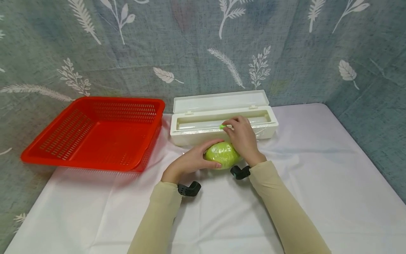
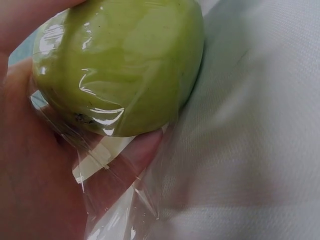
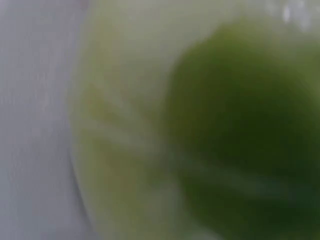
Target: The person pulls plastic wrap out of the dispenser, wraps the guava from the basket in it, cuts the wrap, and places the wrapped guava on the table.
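Note:
A smooth yellow-green fruit (image 1: pixel 223 155) with clear cling film over it sits on the white cloth. My left hand (image 1: pixel 194 158) holds it from the left, fingers behind and thumb in front. In the left wrist view, wrinkled film (image 2: pixel 107 165) trails from the fruit (image 2: pixel 125 65) across the palm. Just behind stands a white cling film dispenser (image 1: pixel 190 138), lid up, a film roll (image 1: pixel 203 125) inside. My right hand (image 1: pixel 242 139) pinches the small bright green cutter slider (image 1: pixel 222 126) on its front edge. The fruit (image 3: pixel 120 165) fills the right wrist view, blurred.
A red plastic basket (image 1: pixel 117 141) with slotted walls stands left of the dispenser. The dispenser's raised lid (image 1: pixel 220 101) is close to the patterned grey-blue curtain (image 1: pixel 190 42). White cloth (image 1: pixel 317 169) covers the table, creased in places.

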Action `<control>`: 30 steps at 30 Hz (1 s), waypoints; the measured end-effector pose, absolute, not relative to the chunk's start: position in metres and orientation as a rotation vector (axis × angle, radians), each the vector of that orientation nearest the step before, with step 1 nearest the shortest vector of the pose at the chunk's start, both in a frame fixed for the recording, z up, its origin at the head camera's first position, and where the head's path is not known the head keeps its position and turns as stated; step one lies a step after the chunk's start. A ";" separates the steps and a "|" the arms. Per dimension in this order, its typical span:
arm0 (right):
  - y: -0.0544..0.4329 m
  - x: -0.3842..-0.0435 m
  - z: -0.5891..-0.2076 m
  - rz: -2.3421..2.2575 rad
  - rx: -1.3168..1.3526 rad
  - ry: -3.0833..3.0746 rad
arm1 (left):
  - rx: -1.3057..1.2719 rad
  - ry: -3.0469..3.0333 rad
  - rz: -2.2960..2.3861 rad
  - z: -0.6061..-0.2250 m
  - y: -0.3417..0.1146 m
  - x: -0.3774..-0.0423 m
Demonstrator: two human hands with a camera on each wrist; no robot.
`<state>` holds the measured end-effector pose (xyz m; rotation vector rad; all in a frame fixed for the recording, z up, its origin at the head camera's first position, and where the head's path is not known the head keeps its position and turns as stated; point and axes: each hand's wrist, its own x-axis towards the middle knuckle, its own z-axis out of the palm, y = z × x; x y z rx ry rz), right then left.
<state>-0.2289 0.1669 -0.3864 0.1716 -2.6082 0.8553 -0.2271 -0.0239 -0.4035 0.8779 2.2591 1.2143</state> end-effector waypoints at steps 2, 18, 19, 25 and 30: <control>0.169 -0.229 -0.387 0.852 0.162 -2.602 | 0.870 2.258 1.207 -0.397 -0.023 -0.224; 0.184 -0.226 -0.382 0.872 0.104 -2.659 | 0.816 2.235 1.188 -0.374 -0.022 -0.213; 0.186 -0.226 -0.382 0.873 0.096 -2.665 | 0.816 2.233 1.193 -0.374 -0.022 -0.213; 0.205 -0.224 -0.380 0.919 0.053 -2.676 | 0.832 2.240 1.203 -0.373 -0.022 -0.212; 0.218 -0.222 -0.379 0.941 0.049 -2.682 | 0.840 2.247 1.194 -0.373 -0.022 -0.211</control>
